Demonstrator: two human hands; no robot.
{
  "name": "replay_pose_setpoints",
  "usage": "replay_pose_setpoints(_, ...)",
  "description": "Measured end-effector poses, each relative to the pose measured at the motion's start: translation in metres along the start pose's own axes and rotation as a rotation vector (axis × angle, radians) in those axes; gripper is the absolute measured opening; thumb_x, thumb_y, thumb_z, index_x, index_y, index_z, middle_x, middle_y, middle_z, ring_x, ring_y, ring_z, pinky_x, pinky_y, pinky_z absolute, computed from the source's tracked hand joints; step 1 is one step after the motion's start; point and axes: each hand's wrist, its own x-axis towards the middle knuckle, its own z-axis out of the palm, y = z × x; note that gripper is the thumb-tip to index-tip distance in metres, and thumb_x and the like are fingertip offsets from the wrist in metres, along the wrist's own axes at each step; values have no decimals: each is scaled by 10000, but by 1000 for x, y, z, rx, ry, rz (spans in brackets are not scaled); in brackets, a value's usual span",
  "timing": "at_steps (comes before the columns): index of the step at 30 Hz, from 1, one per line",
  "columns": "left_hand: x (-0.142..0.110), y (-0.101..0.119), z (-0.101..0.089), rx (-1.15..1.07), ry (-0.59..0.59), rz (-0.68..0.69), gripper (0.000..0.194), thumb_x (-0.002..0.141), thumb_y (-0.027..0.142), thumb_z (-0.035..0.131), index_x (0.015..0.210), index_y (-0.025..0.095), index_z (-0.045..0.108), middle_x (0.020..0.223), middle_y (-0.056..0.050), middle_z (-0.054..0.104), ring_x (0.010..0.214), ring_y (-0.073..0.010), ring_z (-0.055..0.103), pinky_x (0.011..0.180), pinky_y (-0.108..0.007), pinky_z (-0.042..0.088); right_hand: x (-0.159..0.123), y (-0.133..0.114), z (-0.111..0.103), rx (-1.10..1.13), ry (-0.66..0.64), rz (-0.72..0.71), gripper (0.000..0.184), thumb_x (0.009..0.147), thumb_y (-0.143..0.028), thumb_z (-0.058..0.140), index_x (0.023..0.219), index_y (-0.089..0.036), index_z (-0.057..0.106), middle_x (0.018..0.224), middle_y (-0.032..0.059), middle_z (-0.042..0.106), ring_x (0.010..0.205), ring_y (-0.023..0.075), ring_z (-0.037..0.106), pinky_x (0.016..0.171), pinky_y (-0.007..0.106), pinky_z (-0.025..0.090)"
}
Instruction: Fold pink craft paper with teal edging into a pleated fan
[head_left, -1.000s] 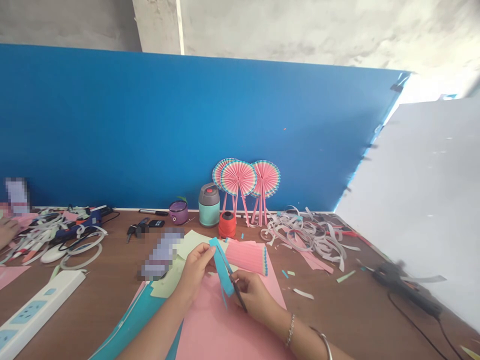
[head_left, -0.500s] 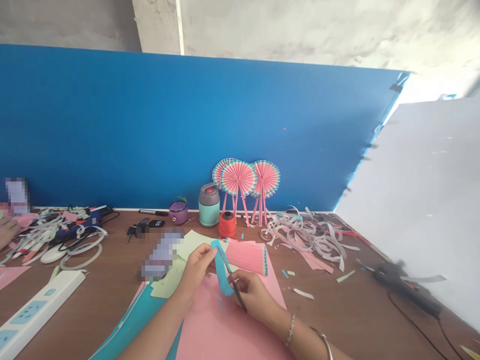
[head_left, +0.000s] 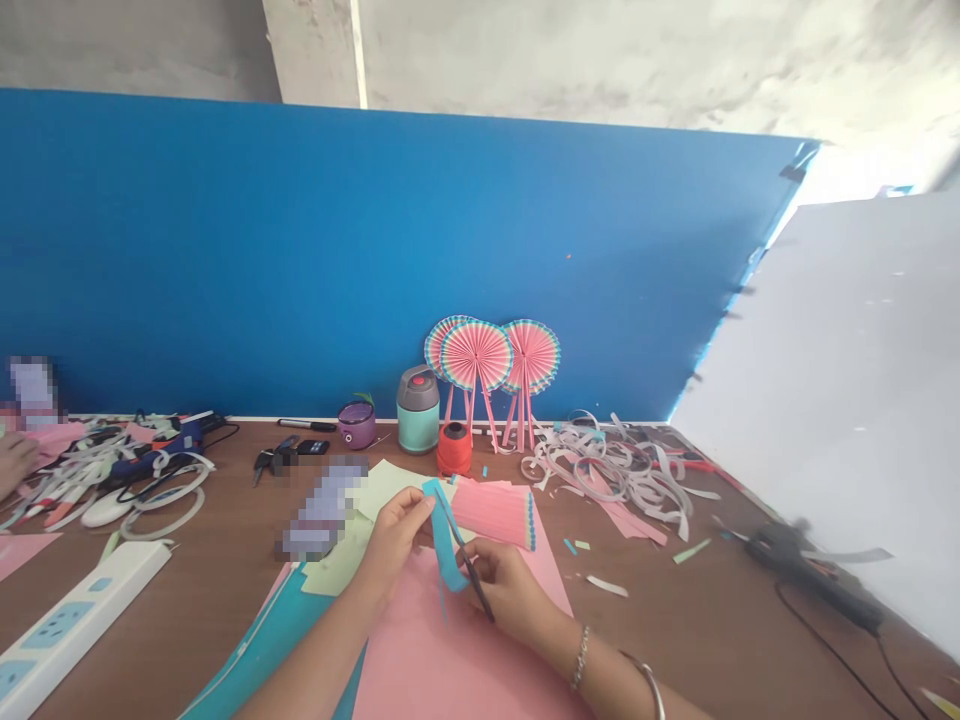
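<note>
A strip of blue paper hangs curled from my left hand, whose thumb and fingers pinch its top end. My right hand is closed around a pair of dark scissors; their blades point up and left along the strip's right edge. A thin blue sliver dangles below the strip. Both hands are above a large pink sheet of paper. Just beyond them lies a pleated pink paper piece with a blue-tipped edge. Light green paper sits left of my left hand.
Behind stand pink paper fans, a teal flask, a red spool and a purple pot. Curled paper strips and a black glue gun lie right. A white power strip and another person's hand are left.
Both hands stay almost in place. The blue strip's lower end has shifted very slightly; the scissors remain along its edge.
</note>
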Motion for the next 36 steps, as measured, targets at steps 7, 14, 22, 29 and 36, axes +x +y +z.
replay_pose_setpoints(7,-3,3,3,-12,-8,-23,328,648,415,699,607,186,468,511,69,528,464,-84,487,484,-193,368,0,-2,0,1,1,-8,280,554,-127,476,808,-152,591,502,-66,515,368,58,379,362,171,289)
replay_pose_setpoints(14,-5,6,6,-24,-26,-17,336,638,408,706,576,188,460,493,69,512,455,-86,475,477,-200,373,0,-1,1,24,4,-5,248,548,-139,463,771,-159,569,520,-69,506,381,51,361,368,170,276)
replay_pose_setpoints(22,-5,6,6,-10,-20,-29,324,636,397,704,586,190,461,507,66,520,474,-92,487,495,-205,397,0,-3,1,32,1,7,219,568,-151,502,778,-158,564,515,-64,525,366,56,367,363,178,282)
replay_pose_setpoints(29,-7,8,8,28,-36,-55,347,624,411,710,578,187,449,519,62,515,488,-85,474,501,-195,392,-1,-5,1,25,15,17,190,633,-265,625,777,-158,565,538,-49,541,385,51,338,378,182,272)
replay_pose_setpoints(36,-4,2,5,89,-38,-45,307,650,431,686,596,180,519,512,53,509,488,-102,488,488,-208,392,3,-1,1,24,41,31,251,662,-327,642,821,-144,575,485,-67,487,369,51,324,373,187,258)
